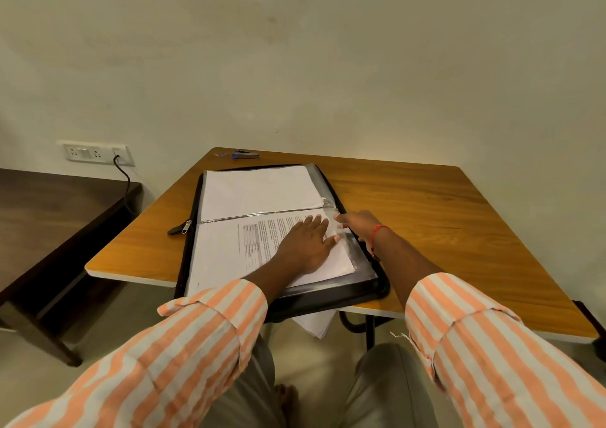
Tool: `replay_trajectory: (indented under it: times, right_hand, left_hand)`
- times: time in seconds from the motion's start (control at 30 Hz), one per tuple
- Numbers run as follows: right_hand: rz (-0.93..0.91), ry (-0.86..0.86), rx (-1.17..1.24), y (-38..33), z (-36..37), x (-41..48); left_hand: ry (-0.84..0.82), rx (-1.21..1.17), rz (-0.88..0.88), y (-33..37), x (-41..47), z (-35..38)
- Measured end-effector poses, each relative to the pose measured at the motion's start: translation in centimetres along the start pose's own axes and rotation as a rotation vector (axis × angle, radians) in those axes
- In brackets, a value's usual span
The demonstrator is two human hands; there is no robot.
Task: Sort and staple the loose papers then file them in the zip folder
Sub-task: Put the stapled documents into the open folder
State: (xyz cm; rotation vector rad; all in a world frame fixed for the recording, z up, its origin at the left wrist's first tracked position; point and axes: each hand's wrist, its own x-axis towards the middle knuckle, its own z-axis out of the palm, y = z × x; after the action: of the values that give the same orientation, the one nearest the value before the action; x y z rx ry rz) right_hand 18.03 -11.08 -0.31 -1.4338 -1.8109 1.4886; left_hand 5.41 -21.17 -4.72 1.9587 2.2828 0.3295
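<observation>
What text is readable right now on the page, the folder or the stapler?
Printed page in the folder: paragraphs and a table, too blurred to read.
Stapler: too small, no label legible.
No other text shows anywhere.

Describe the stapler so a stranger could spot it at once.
Start at the wooden table, where an open black zip folder lies. Past the folder's far edge, near the table's far left corner, lies the stapler. It is the small dark thing with a blue end, larger than the tiny metal bits just left of it.
</observation>
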Motion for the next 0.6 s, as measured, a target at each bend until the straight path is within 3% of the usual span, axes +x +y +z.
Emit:
replay_trajectory:
  times: [0.27,0.4,0.5,0.6]
  right_hand:
    - [-0.041,0.139,-0.226,1.1,0.8,1.6]
    - [-0.032,0.187,-0.472,1.5,0.8,1.9]
    - [-0.043,0.210,-0.538,2.0,0.8,2.4]
    - [-0.070,0.212,-0.498,1.7,0.7,1.8]
  left_hand:
    - [0.010,0.003,0.025,0.6,-0.2,0.2]
    - [-0.001,0.007,0.013,0.9,-0.2,0.1]
    - [-0.007,-0.029,0.029,0.3,-0.4,-0.7]
    - [-0.033,0.085,0.061,-0.9,-0.4,-2.0]
